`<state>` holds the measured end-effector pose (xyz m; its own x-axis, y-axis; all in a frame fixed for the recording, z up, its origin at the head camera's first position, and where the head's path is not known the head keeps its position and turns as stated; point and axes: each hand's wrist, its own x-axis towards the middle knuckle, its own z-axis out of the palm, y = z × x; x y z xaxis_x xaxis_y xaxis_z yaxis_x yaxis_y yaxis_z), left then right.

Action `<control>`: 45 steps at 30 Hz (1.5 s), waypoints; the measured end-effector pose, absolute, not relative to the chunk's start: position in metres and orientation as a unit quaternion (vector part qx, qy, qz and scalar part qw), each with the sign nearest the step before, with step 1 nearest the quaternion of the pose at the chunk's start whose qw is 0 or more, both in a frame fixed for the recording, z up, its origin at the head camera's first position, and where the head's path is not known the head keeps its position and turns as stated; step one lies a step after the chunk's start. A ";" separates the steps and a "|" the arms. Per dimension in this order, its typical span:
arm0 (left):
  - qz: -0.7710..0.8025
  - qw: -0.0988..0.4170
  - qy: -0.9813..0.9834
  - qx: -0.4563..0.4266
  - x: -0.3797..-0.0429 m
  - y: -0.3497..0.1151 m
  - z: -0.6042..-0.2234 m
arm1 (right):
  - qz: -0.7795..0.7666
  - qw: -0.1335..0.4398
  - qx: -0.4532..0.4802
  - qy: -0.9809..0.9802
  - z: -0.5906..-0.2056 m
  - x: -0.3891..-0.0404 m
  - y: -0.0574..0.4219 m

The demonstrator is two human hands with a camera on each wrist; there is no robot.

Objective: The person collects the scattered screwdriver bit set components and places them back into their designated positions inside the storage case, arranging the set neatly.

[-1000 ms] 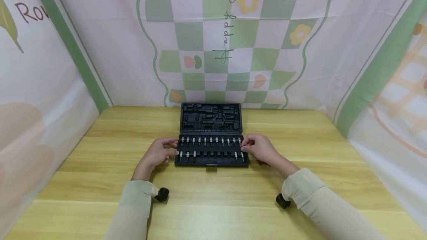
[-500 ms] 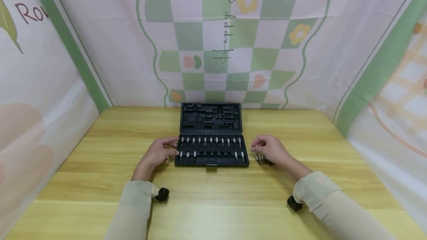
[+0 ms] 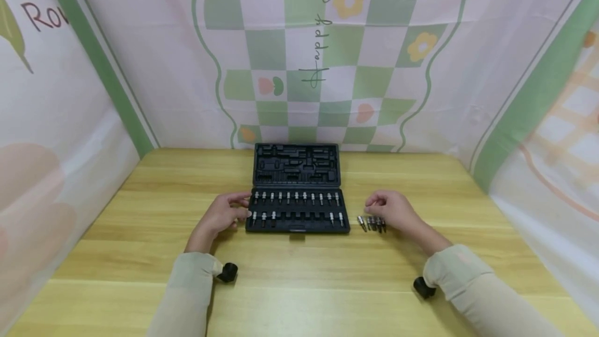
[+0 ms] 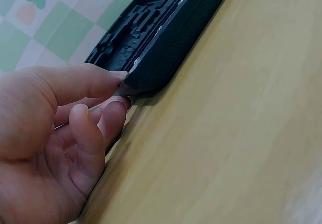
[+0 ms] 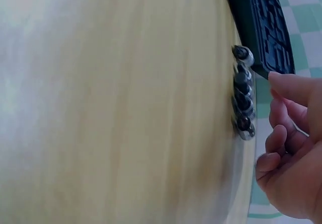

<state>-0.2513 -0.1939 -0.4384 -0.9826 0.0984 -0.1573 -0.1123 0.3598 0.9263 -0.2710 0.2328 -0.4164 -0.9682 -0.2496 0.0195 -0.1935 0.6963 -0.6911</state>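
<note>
A black socket case (image 3: 285, 229) lies unfolded on the table, its lid standing up at the back. Silver bit sockets (image 3: 296, 197) fill the back row; the front row has several at its ends and bare slots between. My left hand (image 3: 221, 218) holds the case's left edge, thumb on the rim and fingers at the side in the left wrist view. Right of the case, more bit sockets (image 3: 373, 223) lie side by side on the table. Just behind and above these hovers my right hand (image 3: 394, 209), fingers loosely bent, with nothing seen in them.
The wooden table (image 3: 299, 285) stretches out in front of the case and to both sides. Patterned cloth (image 3: 304, 56) hangs behind the table and along its sides. A black wrist camera (image 3: 228, 272) sits at the left cuff, another at the right.
My right hand has moved from the case's right edge out to the right, so the loose bit sockets come into view. The left hand stays at the case's left edge.
</note>
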 end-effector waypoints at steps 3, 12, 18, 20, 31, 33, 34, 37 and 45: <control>0.565 0.092 0.820 -0.003 -0.251 -0.194 -0.438 | -0.369 0.048 -0.114 0.921 -0.415 -0.270 0.238; 0.566 0.094 0.819 -0.004 -0.251 -0.194 -0.440 | -0.385 0.082 -0.110 0.912 -0.416 -0.264 0.254; 0.560 0.094 0.823 -0.006 -0.250 -0.196 -0.440 | -0.399 0.111 -0.123 0.902 -0.417 -0.263 0.257; 0.560 0.095 0.823 -0.005 -0.250 -0.197 -0.441 | -0.403 0.115 -0.123 0.900 -0.417 -0.262 0.259; 0.560 0.093 0.823 -0.002 -0.250 -0.196 -0.439 | -0.420 0.151 -0.152 0.882 -0.415 -0.264 0.273; 0.560 0.094 0.823 -0.002 -0.250 -0.196 -0.439 | -0.418 0.152 -0.156 0.882 -0.415 -0.264 0.275; 0.559 0.094 0.824 -0.002 -0.250 -0.195 -0.439 | -0.415 0.151 -0.158 0.883 -0.415 -0.264 0.275; 0.558 0.093 0.824 -0.001 -0.250 -0.195 -0.438 | -0.402 0.143 -0.164 0.889 -0.414 -0.263 0.274; 0.560 0.094 0.823 0.001 -0.251 -0.194 -0.438 | -0.368 0.103 -0.140 0.913 -0.414 -0.265 0.272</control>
<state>-0.2511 -0.1944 -0.4384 -0.9824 0.1061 -0.1538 -0.1039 0.3737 0.9217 -0.2648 0.2720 -0.4144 -0.9392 -0.3325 -0.0852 -0.1805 0.6896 -0.7014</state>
